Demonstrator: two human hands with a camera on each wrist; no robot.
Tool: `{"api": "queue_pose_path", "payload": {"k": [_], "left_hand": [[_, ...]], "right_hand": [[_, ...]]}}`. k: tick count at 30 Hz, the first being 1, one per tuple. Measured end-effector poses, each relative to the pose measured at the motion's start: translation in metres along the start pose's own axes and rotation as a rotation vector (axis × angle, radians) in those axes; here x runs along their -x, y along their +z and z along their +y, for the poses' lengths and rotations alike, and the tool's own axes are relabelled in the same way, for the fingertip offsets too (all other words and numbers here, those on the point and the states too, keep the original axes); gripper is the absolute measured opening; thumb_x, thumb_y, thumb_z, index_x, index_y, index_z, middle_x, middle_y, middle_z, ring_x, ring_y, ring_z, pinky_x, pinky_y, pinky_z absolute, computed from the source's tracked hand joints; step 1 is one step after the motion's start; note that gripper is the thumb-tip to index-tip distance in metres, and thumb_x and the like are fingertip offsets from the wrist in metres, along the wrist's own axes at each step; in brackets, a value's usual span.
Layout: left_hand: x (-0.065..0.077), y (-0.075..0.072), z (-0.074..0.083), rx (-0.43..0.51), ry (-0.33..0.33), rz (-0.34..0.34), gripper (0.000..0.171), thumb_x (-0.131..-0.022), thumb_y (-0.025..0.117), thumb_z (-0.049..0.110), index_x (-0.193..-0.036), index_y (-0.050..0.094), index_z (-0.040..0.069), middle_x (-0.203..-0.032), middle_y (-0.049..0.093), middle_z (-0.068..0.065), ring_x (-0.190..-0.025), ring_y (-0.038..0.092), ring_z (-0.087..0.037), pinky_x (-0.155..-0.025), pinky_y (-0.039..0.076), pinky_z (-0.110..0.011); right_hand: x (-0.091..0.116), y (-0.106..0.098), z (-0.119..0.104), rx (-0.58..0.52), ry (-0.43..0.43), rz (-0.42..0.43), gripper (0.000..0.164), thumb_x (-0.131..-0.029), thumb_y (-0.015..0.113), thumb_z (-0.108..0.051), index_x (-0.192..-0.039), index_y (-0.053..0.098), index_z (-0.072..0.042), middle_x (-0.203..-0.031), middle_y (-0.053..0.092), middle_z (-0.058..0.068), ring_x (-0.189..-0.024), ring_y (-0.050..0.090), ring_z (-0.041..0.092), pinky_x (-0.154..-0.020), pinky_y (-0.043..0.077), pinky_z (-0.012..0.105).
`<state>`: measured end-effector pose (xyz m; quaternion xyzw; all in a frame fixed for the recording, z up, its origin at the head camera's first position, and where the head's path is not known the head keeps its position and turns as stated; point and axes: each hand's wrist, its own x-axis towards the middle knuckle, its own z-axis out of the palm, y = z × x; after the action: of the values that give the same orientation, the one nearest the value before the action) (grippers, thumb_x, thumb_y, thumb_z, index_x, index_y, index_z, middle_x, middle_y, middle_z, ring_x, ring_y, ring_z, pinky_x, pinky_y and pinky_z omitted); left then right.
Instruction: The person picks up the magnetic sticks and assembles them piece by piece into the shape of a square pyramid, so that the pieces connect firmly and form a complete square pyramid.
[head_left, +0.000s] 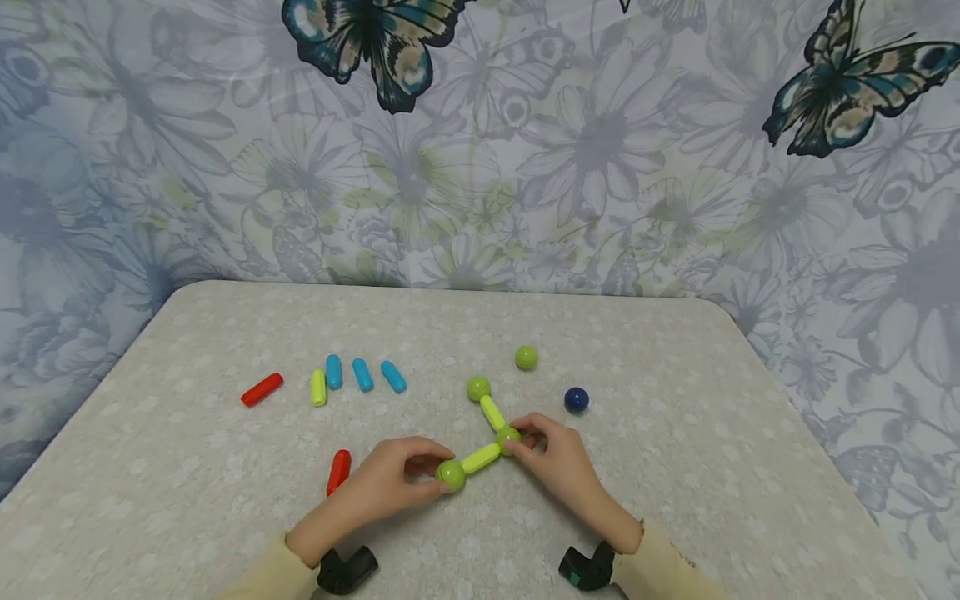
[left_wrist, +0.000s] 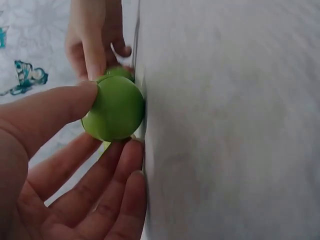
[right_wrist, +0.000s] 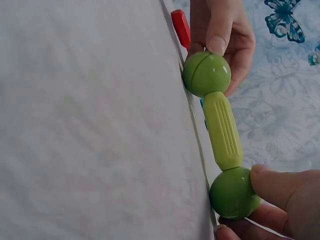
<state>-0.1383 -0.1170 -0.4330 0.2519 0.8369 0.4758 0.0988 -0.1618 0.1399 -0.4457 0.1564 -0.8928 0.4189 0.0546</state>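
Note:
Two yellow-green rods and three green balls are joined into a bent chain on the table. My left hand (head_left: 397, 479) pinches the near-left end ball (head_left: 451, 475) between thumb and fingers. The middle ball (head_left: 507, 439) is held by my right hand (head_left: 558, 458), thumb on its near side. Between the hands runs one ribbed rod (right_wrist: 223, 131); the second rod (head_left: 492, 412) slants away from the middle ball to the far end ball (head_left: 478, 388). In the left wrist view the left thumb and fingers press round the green ball (left_wrist: 114, 108).
Beyond the chain lie a loose green ball (head_left: 527, 358) and a dark blue ball (head_left: 577, 400). To the left are several blue rods (head_left: 362, 375), a yellow-green rod (head_left: 318, 388) and a red rod (head_left: 262, 389). Another red rod (head_left: 339, 472) lies beside my left wrist.

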Motion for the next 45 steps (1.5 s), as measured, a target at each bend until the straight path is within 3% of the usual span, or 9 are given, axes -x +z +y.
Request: {"api": "queue_pose_path", "payload": {"k": [11, 14, 20, 30, 33, 36, 39, 41, 45], "left_hand": [[0.012, -0.019, -0.006, 0.028, -0.032, -0.021, 0.032, -0.084, 0.072, 0.014, -0.114, 0.065, 0.005, -0.107, 0.063, 0.0, -0.092, 0.06, -0.016, -0.079, 0.051, -0.031], [0.012, -0.021, -0.007, 0.027, -0.025, -0.018, 0.033, -0.084, 0.072, 0.013, -0.115, 0.065, 0.004, -0.108, 0.063, -0.001, -0.093, 0.06, -0.016, -0.079, 0.051, -0.031], [0.013, -0.021, -0.01, 0.04, -0.03, -0.024, 0.034, -0.084, 0.072, 0.012, -0.116, 0.064, 0.003, -0.11, 0.063, -0.004, -0.094, 0.06, -0.016, -0.079, 0.051, -0.031], [0.013, -0.026, -0.012, 0.045, -0.013, -0.013, 0.035, -0.085, 0.071, 0.017, -0.116, 0.064, 0.003, -0.112, 0.063, -0.006, -0.096, 0.06, -0.017, -0.081, 0.05, -0.029], [0.014, -0.042, -0.013, 0.02, -0.008, 0.075, 0.034, -0.088, 0.068, 0.018, -0.116, 0.064, 0.001, -0.112, 0.063, -0.009, -0.098, 0.06, -0.021, -0.083, 0.05, -0.033], [0.016, -0.069, -0.018, -0.06, -0.059, 0.287, 0.031, -0.089, 0.067, 0.014, -0.116, 0.063, -0.001, -0.112, 0.063, -0.013, -0.099, 0.06, -0.026, -0.084, 0.049, -0.038], [0.017, -0.095, -0.029, -0.168, -0.163, 0.482, 0.039, -0.088, 0.067, 0.013, -0.123, 0.057, -0.003, -0.12, 0.058, -0.018, -0.106, 0.055, -0.032, -0.088, 0.047, -0.044], [0.017, -0.108, -0.039, -0.191, -0.251, 0.509, 0.052, -0.088, 0.067, 0.016, -0.132, 0.048, -0.003, -0.13, 0.049, -0.023, -0.114, 0.048, -0.038, -0.091, 0.043, -0.049], [0.015, -0.119, -0.06, -0.167, -0.353, 0.434, 0.074, -0.088, 0.068, 0.021, -0.144, 0.027, -0.005, -0.139, 0.034, -0.031, -0.122, 0.038, -0.046, -0.095, 0.037, -0.054]], "right_hand": [[0.018, -0.002, -0.011, -0.005, -0.024, -0.088, 0.013, -0.082, 0.074, -0.022, -0.092, 0.068, -0.016, -0.077, 0.061, -0.014, -0.063, 0.053, 0.005, -0.052, 0.044, 0.023], [0.008, -0.003, -0.008, -0.046, -0.012, -0.035, 0.011, -0.084, 0.072, -0.015, -0.094, 0.067, -0.013, -0.083, 0.064, -0.009, -0.07, 0.057, 0.008, -0.059, 0.048, 0.024], [-0.027, 0.005, 0.005, -0.128, 0.044, 0.034, 0.032, -0.089, 0.067, -0.014, -0.117, 0.062, -0.002, -0.103, 0.065, 0.009, -0.083, 0.059, 0.017, -0.069, 0.049, 0.03], [-0.044, 0.017, 0.007, -0.122, 0.036, 0.004, 0.027, -0.087, 0.069, -0.017, -0.112, 0.069, -0.007, -0.098, 0.065, 0.002, -0.068, 0.051, 0.012, -0.059, 0.044, 0.026], [-0.044, 0.017, 0.007, -0.134, 0.055, 0.009, 0.027, -0.086, 0.07, -0.017, -0.112, 0.069, -0.008, -0.099, 0.065, 0.001, -0.07, 0.053, 0.012, -0.061, 0.045, 0.027], [-0.043, 0.017, 0.008, -0.136, 0.064, 0.008, 0.027, -0.086, 0.07, -0.018, -0.112, 0.069, -0.009, -0.099, 0.065, 0.001, -0.072, 0.053, 0.012, -0.062, 0.045, 0.027], [-0.044, 0.016, 0.007, -0.137, 0.062, 0.009, 0.027, -0.086, 0.069, -0.017, -0.112, 0.069, -0.009, -0.101, 0.065, 0.001, -0.072, 0.053, 0.012, -0.063, 0.045, 0.028], [-0.043, 0.016, 0.007, -0.141, 0.059, 0.01, 0.027, -0.086, 0.069, -0.017, -0.112, 0.069, -0.009, -0.101, 0.065, 0.001, -0.072, 0.053, 0.012, -0.062, 0.045, 0.028], [-0.042, 0.017, 0.008, -0.156, 0.056, 0.008, 0.027, -0.086, 0.069, -0.017, -0.112, 0.069, -0.009, -0.099, 0.065, 0.001, -0.071, 0.053, 0.012, -0.061, 0.045, 0.027]]}}
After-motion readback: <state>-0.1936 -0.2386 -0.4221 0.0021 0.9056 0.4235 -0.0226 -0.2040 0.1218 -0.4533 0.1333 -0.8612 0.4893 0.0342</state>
